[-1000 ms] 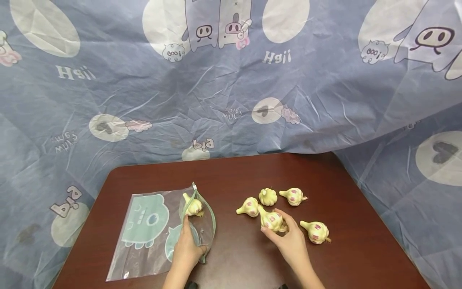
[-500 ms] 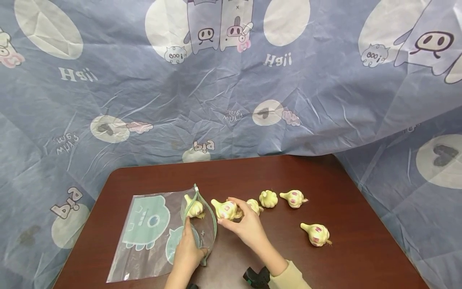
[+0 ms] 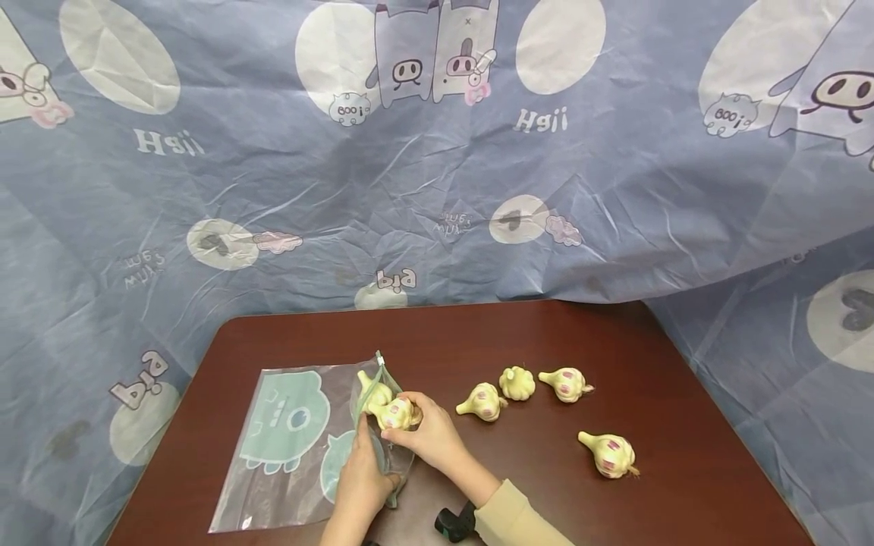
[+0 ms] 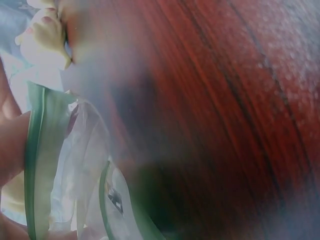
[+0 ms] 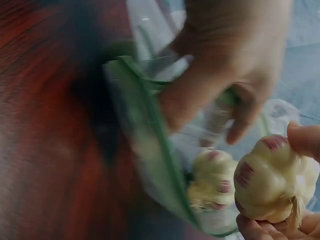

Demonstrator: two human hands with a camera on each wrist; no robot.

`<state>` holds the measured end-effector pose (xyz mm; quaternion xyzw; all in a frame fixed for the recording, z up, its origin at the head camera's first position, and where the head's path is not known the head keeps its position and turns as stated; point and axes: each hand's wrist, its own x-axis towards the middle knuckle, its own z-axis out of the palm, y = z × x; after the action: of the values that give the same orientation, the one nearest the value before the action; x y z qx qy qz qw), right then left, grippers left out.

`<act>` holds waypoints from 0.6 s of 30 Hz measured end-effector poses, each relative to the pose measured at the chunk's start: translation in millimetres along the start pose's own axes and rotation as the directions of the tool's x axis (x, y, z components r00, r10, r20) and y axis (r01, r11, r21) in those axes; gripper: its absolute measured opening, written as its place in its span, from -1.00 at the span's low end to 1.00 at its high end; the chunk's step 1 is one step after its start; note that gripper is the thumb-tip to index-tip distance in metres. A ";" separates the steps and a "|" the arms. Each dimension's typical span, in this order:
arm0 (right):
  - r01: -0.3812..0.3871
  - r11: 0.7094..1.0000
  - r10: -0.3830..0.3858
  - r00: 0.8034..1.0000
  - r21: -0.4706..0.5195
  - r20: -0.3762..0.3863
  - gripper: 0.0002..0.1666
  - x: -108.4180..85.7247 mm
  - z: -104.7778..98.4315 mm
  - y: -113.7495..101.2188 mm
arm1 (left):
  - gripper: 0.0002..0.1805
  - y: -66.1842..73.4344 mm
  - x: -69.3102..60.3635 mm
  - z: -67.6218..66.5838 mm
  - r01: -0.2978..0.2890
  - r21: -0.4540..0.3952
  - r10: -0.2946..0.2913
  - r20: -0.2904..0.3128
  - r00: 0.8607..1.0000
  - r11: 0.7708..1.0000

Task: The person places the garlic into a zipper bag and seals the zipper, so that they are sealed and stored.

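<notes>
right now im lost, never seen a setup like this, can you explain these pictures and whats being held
There's no machine, just a person working bare-handed. The wide picture comes from a camera on the head, the two close ones from a camera on each wrist. On the dark red-brown wood-grained table are a clear plastic bag with green edging and, to its right, four loose round pale-yellow garlic bulbs. The left hand holds the bag's open edge; one bulb sits inside. The right hand holds another bulb at the opening.
</notes>
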<state>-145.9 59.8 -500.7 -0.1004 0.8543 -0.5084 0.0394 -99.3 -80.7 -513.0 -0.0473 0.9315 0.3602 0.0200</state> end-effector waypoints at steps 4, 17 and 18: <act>-0.012 1.000 0.012 0.999 -0.020 0.031 -0.20 -0.7 8.6 8.5 | 0.30 0.3 -0.1 -0.3 -0.005 -0.013 0.005 -0.004 1.000 1.000; 0.075 0.972 -0.067 0.997 -0.224 0.041 -0.16 11.9 29.6 26.6 | 0.27 1.8 -2.8 3.8 -0.032 -0.018 0.031 -0.034 0.999 0.999; 0.078 0.971 -0.071 0.997 -0.226 0.041 -0.16 13.4 31.0 25.8 | 0.28 1.8 -3.1 4.0 -0.037 -0.017 0.036 -0.035 0.999 0.999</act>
<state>-157.1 42.2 -537.7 -0.1447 0.9018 -0.4067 0.0227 -96.4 -76.4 -514.5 -0.0367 0.9292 0.3677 -0.0031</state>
